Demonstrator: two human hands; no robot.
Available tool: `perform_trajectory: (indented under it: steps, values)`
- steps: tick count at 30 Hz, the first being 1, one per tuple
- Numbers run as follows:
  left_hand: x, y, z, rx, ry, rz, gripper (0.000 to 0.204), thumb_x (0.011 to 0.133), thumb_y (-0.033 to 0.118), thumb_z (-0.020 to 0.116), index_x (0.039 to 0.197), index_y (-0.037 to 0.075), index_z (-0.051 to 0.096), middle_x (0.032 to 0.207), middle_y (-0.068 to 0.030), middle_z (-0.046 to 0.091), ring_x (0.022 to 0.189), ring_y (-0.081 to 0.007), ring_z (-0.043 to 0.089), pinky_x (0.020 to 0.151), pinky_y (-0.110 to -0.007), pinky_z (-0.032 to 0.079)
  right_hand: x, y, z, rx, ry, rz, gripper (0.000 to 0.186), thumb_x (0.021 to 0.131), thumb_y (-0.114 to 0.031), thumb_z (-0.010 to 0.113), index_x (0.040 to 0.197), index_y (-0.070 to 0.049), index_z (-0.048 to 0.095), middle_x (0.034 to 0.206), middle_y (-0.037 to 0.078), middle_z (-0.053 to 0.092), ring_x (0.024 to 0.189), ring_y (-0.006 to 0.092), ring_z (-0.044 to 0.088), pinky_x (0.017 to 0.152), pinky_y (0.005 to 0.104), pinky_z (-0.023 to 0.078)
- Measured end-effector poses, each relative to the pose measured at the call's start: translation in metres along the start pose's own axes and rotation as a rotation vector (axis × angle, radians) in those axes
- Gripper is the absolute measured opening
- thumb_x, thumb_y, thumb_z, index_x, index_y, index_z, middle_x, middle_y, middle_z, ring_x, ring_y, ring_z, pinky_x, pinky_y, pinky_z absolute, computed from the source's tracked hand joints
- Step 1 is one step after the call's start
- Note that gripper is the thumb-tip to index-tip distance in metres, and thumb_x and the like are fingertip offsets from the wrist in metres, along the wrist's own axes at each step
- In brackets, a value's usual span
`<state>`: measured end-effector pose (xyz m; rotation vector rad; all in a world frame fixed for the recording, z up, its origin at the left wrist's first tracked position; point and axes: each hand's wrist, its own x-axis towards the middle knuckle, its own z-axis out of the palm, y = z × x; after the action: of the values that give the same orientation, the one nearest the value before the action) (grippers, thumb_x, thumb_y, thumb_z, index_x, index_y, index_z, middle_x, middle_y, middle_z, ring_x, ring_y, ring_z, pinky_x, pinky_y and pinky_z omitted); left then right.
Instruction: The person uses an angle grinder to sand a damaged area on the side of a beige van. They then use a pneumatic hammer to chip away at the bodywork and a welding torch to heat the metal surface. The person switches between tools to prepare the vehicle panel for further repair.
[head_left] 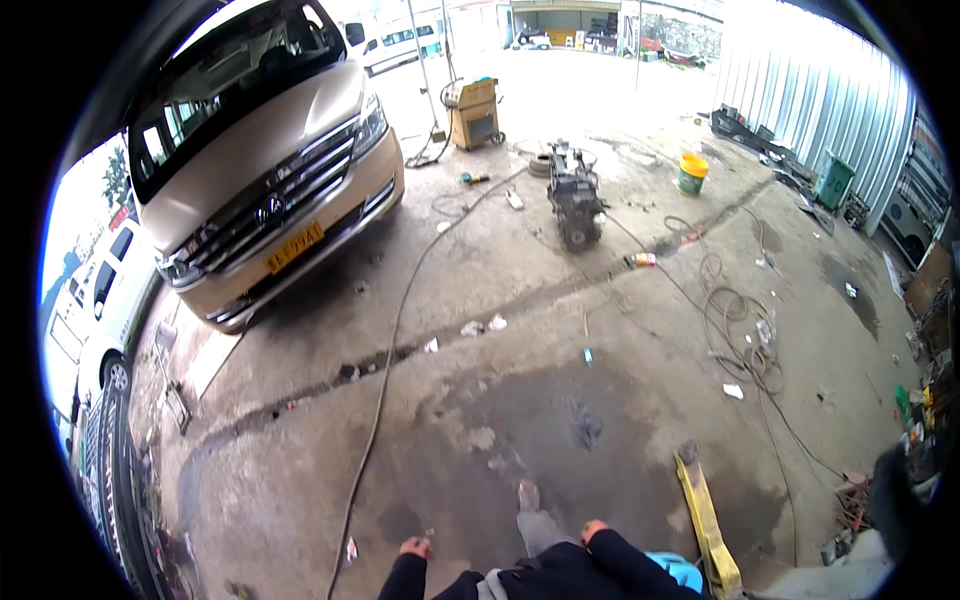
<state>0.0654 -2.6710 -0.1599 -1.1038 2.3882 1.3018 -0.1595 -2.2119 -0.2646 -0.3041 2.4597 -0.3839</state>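
My left hand (415, 547) hangs low at the bottom of the head view, beside my body and above the concrete floor. Its fingers look curled, and I see nothing in them. On the other side, my right hand (594, 530) is held in front of a dark sleeve; its fingers are turned away and too small to make out. Between the two hands, one shoe (528, 495) stands on a dark, wet-looking stain. Closest to my right hand are a blue rounded object (676, 570), partly behind my arm, and a long yellow metal bar (707, 520).
A beige van (290, 150) stands at the left. Ahead are an engine (574, 200), a yellow bucket (692, 173) and a yellow wheeled machine (474, 113). One long hose (385, 370) crosses the floor; coiled hoses (740, 320) lie to the right. Scrap lines the right edge.
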Motion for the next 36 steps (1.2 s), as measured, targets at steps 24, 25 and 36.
perform_trajectory:
  steps: [24, 25, 36]
  values:
    - [0.846, 0.373, -0.245, -0.240, -0.147, -0.281, 0.035, 0.089, 0.033, 0.063, 0.093, -0.002, 0.066, 0.088, -0.0197, 0.070, 0.072, -0.0265, 0.070, 0.064, -0.038, 0.055, 0.715, -0.363, -0.449, 0.270, -0.264, 0.036, 0.026, 0.083, -0.017, 0.060, 0.101, -0.002, 0.071, 0.082, 0.013, 0.072, 0.070, 0.0205, 0.072, 0.067, 0.0342, 0.057]
    - [0.885, 0.427, -0.249, -0.318, -0.177, -0.231, 0.031, 0.090, 0.029, 0.062, 0.095, -0.002, 0.064, 0.085, -0.0180, 0.070, 0.067, -0.0243, 0.068, 0.059, -0.036, 0.054, 0.734, -0.365, -0.474, 0.392, -0.231, 0.149, 0.026, 0.084, -0.016, 0.060, 0.102, -0.001, 0.070, 0.082, 0.013, 0.072, 0.069, 0.0206, 0.072, 0.066, 0.0342, 0.057]
    - [1.216, 0.536, -0.334, 0.137, -0.161, -0.103, 0.050, 0.082, 0.044, 0.069, 0.105, 0.000, 0.066, 0.091, -0.0163, 0.072, 0.077, -0.0310, 0.069, 0.071, -0.041, 0.055, 1.127, -0.508, -0.576, 0.296, -0.160, 0.195, 0.028, 0.078, -0.023, 0.066, 0.100, -0.006, 0.073, 0.091, 0.015, 0.073, 0.081, 0.0279, 0.071, 0.082, 0.0377, 0.056]
